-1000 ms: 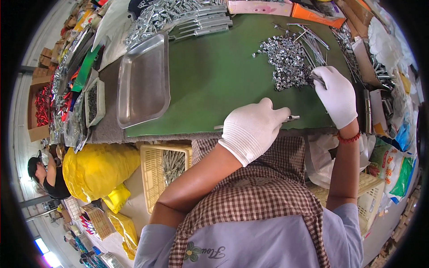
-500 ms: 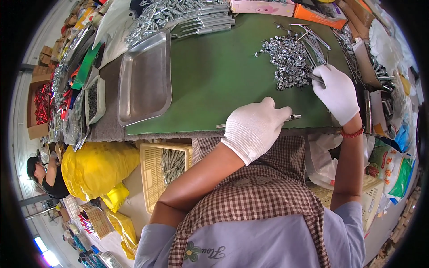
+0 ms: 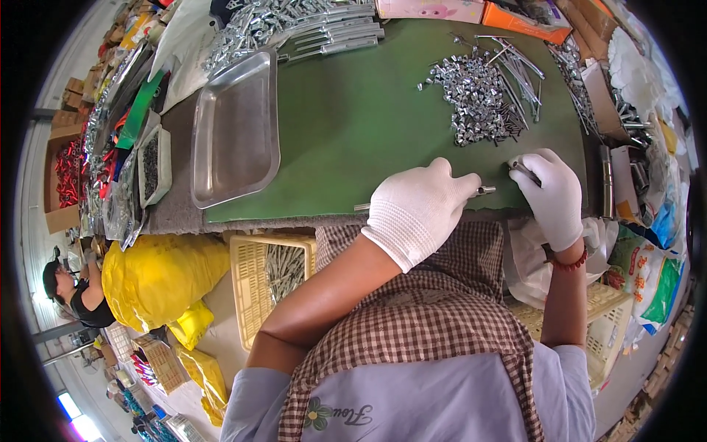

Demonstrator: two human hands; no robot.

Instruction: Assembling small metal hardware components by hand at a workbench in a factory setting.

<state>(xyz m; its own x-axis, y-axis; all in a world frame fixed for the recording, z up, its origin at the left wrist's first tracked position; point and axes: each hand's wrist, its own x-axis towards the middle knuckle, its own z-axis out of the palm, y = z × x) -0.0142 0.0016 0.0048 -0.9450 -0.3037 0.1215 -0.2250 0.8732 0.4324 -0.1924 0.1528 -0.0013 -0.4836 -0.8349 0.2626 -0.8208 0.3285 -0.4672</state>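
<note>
So using the metal tray [image 3: 234,140] as the landmark: well to the right of it, level with its near end, the left hand [image 3: 422,210] in a white knit glove has its fingers curled around a slim silver rod [image 3: 484,191] — one end pokes out on the tray side, the other past the fingertips. Further right of the tray, the right hand [image 3: 551,193], also gloved, has thumb and fingers pinched narrow on a short grey metal piece [image 3: 524,173]; too small to tell exactly what it is. Also right of the tray but farther away from the person there's a pile of little shiny metal bits [image 3: 475,99], with some thin rods [image 3: 524,70] by its right side, all on a green mat [image 3: 346,125]. Past the tray's far end sits a big heap of silver parts [image 3: 258,29] — and just left of the tray is a small bin [image 3: 166,177] of dark bits.
</note>
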